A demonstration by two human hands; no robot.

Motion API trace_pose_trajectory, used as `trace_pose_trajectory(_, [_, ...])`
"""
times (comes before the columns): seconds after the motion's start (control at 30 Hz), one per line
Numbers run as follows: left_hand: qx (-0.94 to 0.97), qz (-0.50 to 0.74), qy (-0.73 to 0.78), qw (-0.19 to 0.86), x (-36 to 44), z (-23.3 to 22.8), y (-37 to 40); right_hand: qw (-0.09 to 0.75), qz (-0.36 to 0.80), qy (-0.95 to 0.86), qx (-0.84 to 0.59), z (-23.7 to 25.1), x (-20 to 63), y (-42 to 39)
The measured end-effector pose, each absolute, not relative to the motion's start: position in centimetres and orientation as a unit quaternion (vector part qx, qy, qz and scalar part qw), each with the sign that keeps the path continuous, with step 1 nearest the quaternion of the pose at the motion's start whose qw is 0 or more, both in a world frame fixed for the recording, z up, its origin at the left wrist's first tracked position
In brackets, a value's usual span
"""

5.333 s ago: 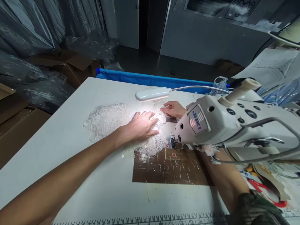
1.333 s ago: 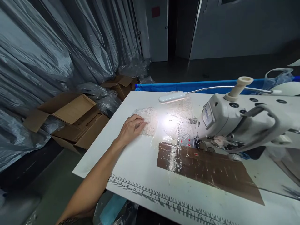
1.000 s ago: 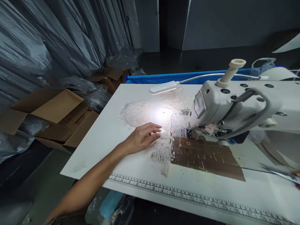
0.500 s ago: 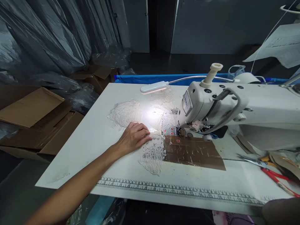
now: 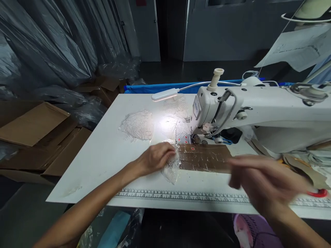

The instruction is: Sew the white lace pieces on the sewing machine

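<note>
My left hand (image 5: 159, 156) is closed in a pinch on the edge of a white lace piece (image 5: 171, 173), just left of the brown-taped plate (image 5: 205, 162). The lace hangs from my fingertips onto the table. Over the right of the table, my right hand (image 5: 266, 179) is smeared by motion, so its fingers cannot be read. A red scissors handle (image 5: 318, 193) shows beyond that hand; the blades are hidden. The white sewing machine (image 5: 232, 106) stands behind the plate, its needle area at the left end. More lace (image 5: 137, 125) lies flat on the left.
A lit lamp (image 5: 165, 94) on a bendy neck hangs over the table. A ruler strip (image 5: 181, 199) runs along the table's front edge. Cardboard boxes (image 5: 33, 127) stand on the left, and a purple basket (image 5: 258, 232) is below the edge.
My right hand has come in from the lower right corner, over the scissors. My left hand has gone from lying on the lace to pinching and lifting it. The view has shifted.
</note>
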State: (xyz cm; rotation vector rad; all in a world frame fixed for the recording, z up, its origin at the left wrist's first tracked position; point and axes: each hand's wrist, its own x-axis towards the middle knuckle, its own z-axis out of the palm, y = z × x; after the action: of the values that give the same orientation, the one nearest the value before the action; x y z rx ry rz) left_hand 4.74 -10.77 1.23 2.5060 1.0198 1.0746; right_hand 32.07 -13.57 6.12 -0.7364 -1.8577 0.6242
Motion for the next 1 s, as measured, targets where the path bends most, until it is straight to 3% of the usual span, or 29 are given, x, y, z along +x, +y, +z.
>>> trace_pose_trajectory(0.2, [0.852, 0.340, 0.259, 0.304, 9.0, 4.1, -14.0, 0.284, 0.428, -0.827, -0.228, 3.1, 30.0, -10.0])
trace_pose_trajectory(0.37, [0.747, 0.339, 0.424, 0.383, 7.8, 5.6, -13.7, 0.090, 0.665, -0.719, -0.179, 1.9, 29.8, -9.7])
trace_pose_trajectory(0.43, [0.699, 0.336, 0.476, 0.414, 6.7, 5.5, -13.1, 0.063, 0.700, -0.683, -0.202, 1.3, 29.8, -9.0])
trace_pose_trajectory(0.57, [0.679, 0.298, 0.553, 0.380, 5.0, 4.2, -11.6, 0.089, 0.633, -0.705, -0.308, 0.8, 30.1, -6.8])
trace_pose_trajectory(0.73, [0.806, 0.191, 0.550, 0.106, 3.6, 2.4, -8.9, 0.122, 0.336, -0.781, -0.512, 1.0, 30.4, -5.0])
trace_pose_trajectory(0.83, [0.865, 0.167, 0.473, -0.002, 3.8, 2.2, -7.2, 0.120, 0.255, -0.769, -0.574, 0.7, 30.8, -4.7])
trace_pose_trajectory(1.0, [0.918, 0.165, 0.331, 0.141, 6.1, 2.3, -4.7, 0.168, 0.301, -0.763, -0.546, 0.2, 31.7, -4.4])
